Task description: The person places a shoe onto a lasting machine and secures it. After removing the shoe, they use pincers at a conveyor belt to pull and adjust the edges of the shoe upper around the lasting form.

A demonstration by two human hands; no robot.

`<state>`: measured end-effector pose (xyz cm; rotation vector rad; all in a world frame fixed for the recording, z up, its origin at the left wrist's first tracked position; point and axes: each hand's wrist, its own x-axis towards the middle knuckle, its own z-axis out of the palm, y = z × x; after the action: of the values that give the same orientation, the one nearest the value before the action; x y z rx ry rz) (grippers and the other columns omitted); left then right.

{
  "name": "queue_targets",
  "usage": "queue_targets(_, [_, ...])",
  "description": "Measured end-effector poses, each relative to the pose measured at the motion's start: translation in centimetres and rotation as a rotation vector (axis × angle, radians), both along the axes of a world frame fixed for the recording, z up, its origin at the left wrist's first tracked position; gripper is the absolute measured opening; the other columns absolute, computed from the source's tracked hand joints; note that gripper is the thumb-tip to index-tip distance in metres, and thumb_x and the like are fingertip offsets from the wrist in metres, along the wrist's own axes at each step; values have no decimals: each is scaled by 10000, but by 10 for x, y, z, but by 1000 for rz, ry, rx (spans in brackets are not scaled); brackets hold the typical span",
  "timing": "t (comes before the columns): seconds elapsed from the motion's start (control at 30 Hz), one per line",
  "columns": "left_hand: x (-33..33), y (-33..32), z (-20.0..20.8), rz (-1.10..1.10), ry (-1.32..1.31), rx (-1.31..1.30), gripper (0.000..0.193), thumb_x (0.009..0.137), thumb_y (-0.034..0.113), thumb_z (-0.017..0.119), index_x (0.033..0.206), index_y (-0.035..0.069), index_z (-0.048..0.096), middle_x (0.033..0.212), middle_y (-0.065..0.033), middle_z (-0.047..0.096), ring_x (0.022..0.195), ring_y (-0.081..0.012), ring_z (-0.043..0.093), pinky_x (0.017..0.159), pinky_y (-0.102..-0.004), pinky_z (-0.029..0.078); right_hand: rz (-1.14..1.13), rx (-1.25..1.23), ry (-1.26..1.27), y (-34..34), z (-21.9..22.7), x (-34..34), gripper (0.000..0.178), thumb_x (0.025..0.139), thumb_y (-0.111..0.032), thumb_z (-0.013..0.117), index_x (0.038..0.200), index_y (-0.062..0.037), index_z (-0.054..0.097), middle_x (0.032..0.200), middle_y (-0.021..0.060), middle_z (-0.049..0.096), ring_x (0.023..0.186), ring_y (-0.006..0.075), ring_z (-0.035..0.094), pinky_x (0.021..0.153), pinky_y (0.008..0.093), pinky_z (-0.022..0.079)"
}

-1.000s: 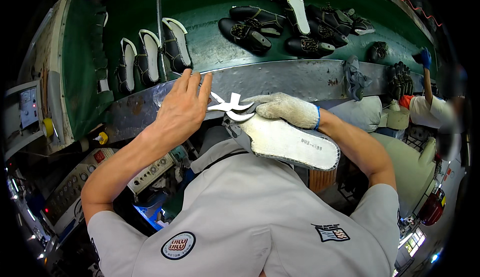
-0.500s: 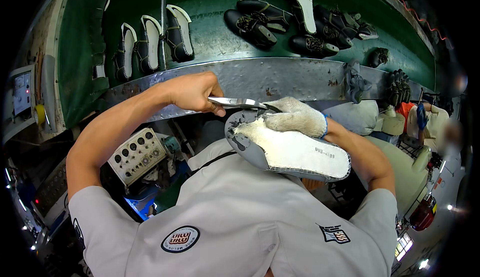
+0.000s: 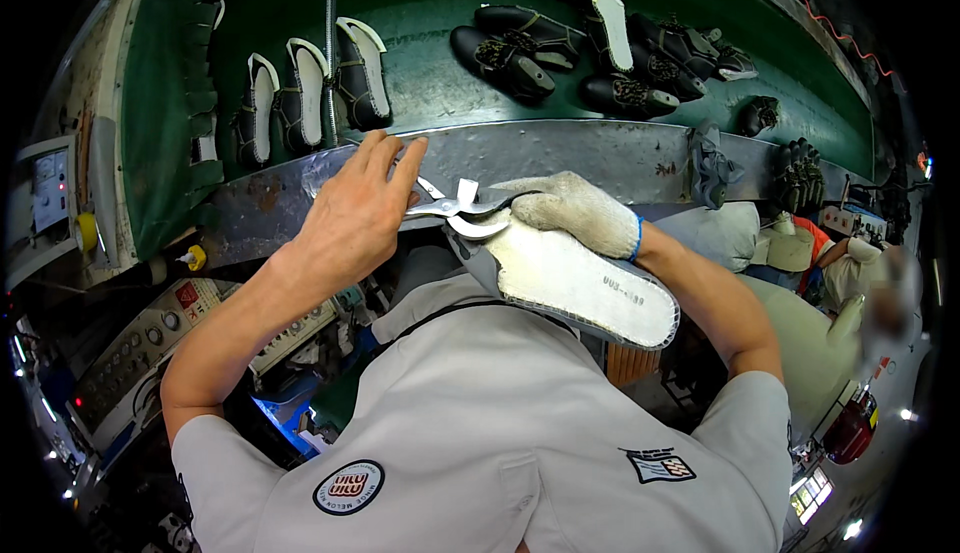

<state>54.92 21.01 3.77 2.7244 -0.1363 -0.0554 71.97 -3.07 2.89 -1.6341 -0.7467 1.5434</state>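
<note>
My bare left hand (image 3: pixel 360 198) holds the handles of a pair of metal lasting pincers (image 3: pixel 458 206), its fingers partly stretched out along them. The pincers are spread apart, with their curved jaws at the tip end of a shoe upper on its last. That shoe (image 3: pixel 590 283) lies sole up and tilted in front of my chest, showing a white insole with stitching round its edge. Wearing a pale knitted glove, my right hand (image 3: pixel 580 215) grips the shoe's far side close to the jaws. The glove hides part of the grey upper's edge.
Beyond a worn metal ledge (image 3: pixel 600 153) runs a green belt (image 3: pixel 430 63). Three upturned shoes (image 3: pixel 308 98) stand at its left, several black shoes (image 3: pixel 520 58) farther right. A grey glove (image 3: pixel 710 165) hangs on the ledge. Control boxes (image 3: pixel 150 338) stand left; a co-worker (image 3: pixel 850 263) is at right.
The pincers have gone from closed to spread, and my left hand has loosened from a fist and turned its back up. The shoe has shifted slightly left and toward me.
</note>
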Motion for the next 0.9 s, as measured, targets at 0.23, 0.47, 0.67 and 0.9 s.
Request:
queue_targets(0.23, [-1,3,-14,-6,95,314,427,869,45,686,1256,-93,568,1060,-223,632,1029,-369,644,818,-450,537,97,13,-59,8,10,-1,546,958,-380,619,1351,-3,648,1239,199,713,1085,266,668,984,361,497])
queue_targets(0.47, [15,36,-55,-372,177,-196,183,796,155,803,752,10,701,642,-94,627,573,-282,628,551,-402,466,194,-22,-15,10,17,-11,658,882,-455,726,1345,7,651,1184,187,728,1065,260,669,980,379,500])
queue_targets(0.67, [34,38,-49,-169,885,-679,247,849,243,824,860,3,769,645,-126,669,580,-228,591,571,-394,441,57,-121,225,10,17,-6,592,871,-395,739,1298,11,683,1062,86,730,944,128,622,862,312,517])
queue_targets(0.9, [16,51,-23,-151,426,-257,550,827,-12,657,1371,7,575,1190,-232,659,1047,-431,659,886,-492,529,-19,-23,107,16,-1,-4,551,913,-349,703,1329,12,668,1097,93,733,975,143,629,899,322,514])
